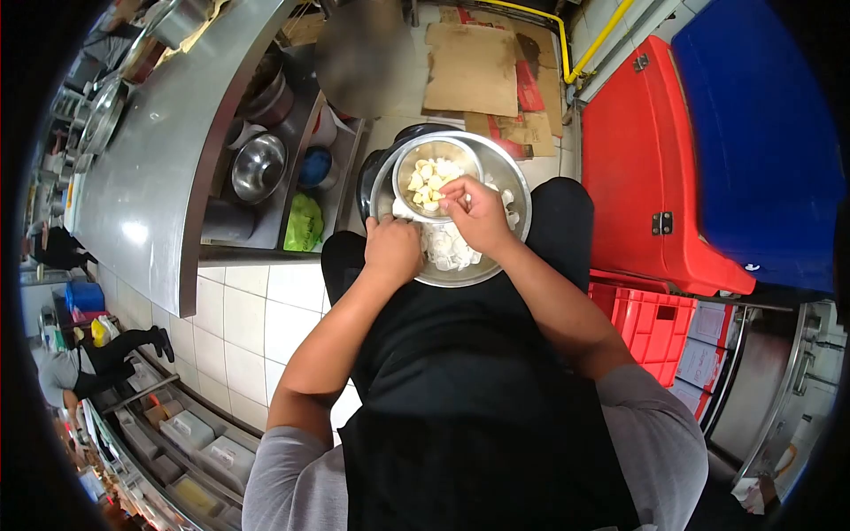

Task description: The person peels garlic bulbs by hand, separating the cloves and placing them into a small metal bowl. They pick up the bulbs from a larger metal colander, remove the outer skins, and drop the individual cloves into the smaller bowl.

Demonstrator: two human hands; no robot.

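Note:
A wide steel bowl (522,190) rests between my knees, holding white papery garlic skins (450,248). Inside it, toward the far side, sits a smaller metal bowl (403,168) with pale yellow peeled garlic cloves (427,181). My right hand (478,217) reaches over the near rim of the small bowl, thumb and forefinger pinched on what looks like a garlic clove at the edge of the pile. At the left of the wide bowl, my left hand (394,250) is closed, its fingers curled down over the skins; whatever they hold is hidden.
To the left stands a steel counter (168,159) with shelves holding a metal bowl (259,168) and a green bag (304,221). On the right are a red and blue chest (633,168) and a red crate (651,332). Cardboard (469,69) lies ahead. Another person (97,358) is far left.

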